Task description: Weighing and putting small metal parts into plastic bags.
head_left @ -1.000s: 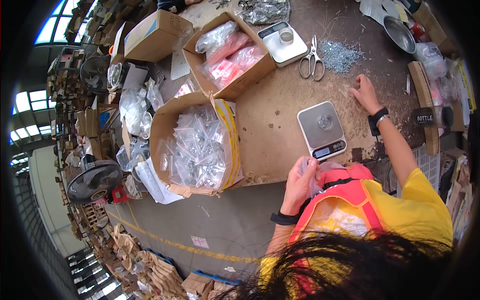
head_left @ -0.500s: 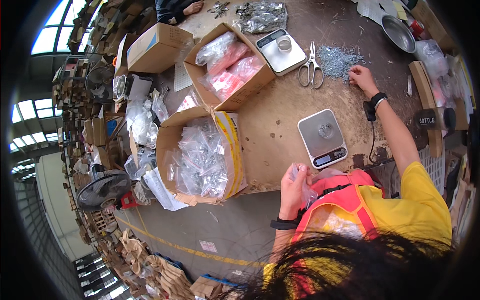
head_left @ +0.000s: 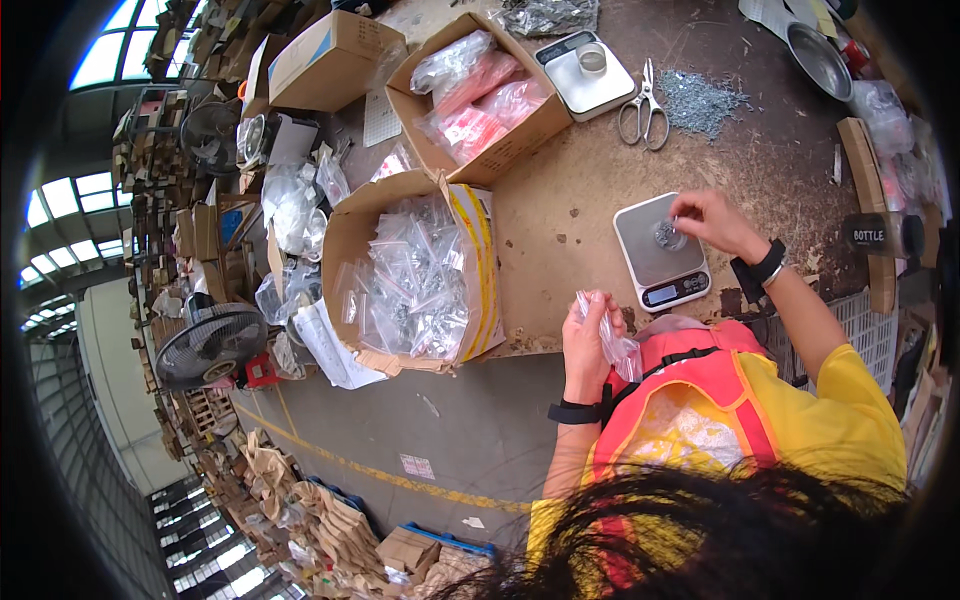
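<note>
My left hand (head_left: 592,338) is closed on a clear plastic bag (head_left: 622,352) in front of my apron, near the table's front edge. Over the nearer digital scale (head_left: 640,240), my right hand (head_left: 716,222) has its fingers pinched together at a small round cup (head_left: 668,237) with small metal pieces in it. Whether those fingertips hold anything is too small to make out. Farther back lies a spread pile of small silvery screw-like pieces (head_left: 700,102). On the left, an open carton (head_left: 482,270) holds many small filled clear bags (head_left: 415,285).
Scissors (head_left: 645,110) lie beside the pile. A second scale (head_left: 590,85) carries a metal cup (head_left: 592,58). Another carton (head_left: 510,135) holds red and clear bags. A metal bowl (head_left: 820,60) and a dark bottle (head_left: 880,235) stand at the right. A fan (head_left: 210,345) is beyond the table's left end.
My right hand has come from the pile of metal pieces toward me, to the cup on the nearer scale. My left hand still holds the bag. The view has shifted slightly.
</note>
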### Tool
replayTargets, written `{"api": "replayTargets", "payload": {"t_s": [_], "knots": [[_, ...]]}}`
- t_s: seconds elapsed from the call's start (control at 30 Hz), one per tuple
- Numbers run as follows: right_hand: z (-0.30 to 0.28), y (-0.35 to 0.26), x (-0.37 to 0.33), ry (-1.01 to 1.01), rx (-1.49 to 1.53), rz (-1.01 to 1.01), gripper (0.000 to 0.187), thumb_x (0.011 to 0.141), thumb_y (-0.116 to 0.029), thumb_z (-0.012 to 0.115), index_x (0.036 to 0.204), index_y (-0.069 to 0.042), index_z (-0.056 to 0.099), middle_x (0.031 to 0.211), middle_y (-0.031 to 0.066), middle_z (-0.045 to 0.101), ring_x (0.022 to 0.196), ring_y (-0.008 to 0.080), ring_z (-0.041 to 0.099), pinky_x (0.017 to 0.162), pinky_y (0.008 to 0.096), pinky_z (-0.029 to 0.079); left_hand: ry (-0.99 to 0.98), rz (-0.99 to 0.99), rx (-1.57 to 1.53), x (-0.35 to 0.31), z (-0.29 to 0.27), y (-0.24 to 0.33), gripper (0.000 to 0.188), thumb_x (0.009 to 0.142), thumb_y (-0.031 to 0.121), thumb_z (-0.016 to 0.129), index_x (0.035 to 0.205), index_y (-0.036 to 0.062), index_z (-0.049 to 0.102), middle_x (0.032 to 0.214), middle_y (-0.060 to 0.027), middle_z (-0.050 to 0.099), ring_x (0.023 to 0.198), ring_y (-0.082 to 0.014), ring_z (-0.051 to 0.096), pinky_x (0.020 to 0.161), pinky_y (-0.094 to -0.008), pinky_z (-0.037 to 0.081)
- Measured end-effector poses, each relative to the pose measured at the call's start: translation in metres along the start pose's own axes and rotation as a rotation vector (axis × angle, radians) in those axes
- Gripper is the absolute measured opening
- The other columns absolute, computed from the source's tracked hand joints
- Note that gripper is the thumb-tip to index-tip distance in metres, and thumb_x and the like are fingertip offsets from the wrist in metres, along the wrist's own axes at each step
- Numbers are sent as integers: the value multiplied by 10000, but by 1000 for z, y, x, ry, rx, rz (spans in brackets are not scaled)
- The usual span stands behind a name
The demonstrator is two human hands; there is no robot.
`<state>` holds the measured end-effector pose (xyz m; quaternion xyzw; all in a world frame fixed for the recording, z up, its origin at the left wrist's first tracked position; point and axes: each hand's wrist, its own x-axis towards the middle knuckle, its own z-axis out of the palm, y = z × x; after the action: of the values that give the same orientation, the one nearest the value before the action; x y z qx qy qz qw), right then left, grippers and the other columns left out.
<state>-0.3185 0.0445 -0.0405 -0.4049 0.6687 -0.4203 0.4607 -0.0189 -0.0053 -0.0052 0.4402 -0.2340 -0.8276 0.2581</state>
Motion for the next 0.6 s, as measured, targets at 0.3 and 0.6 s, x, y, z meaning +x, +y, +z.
{"api": "replayTargets", "payload": {"t_s": [0.3, 0.6], "knots": [[41, -23, -18, 69, -724, -425, 738, 669, -69, 844, 1331, -40, 520, 1272, 188, 556, 1202, 388, 531, 1048, 460, 446, 91, 30, -188, -1, -13, 0, 182, 1038, 224, 629, 1072, 47, 607, 916, -47, 622, 737, -140, 608, 611, -272, 508], [58, -20, -24, 159, -679, -471, 507, 731, -77, 792, 1190, -19, 583, 1182, 176, 568, 1149, 379, 539, 997, 442, 454, 48, 39, -377, 1, -14, 0, 189, 1032, 250, 641, 1058, 63, 627, 931, -47, 642, 775, -146, 631, 649, -285, 542]]}}
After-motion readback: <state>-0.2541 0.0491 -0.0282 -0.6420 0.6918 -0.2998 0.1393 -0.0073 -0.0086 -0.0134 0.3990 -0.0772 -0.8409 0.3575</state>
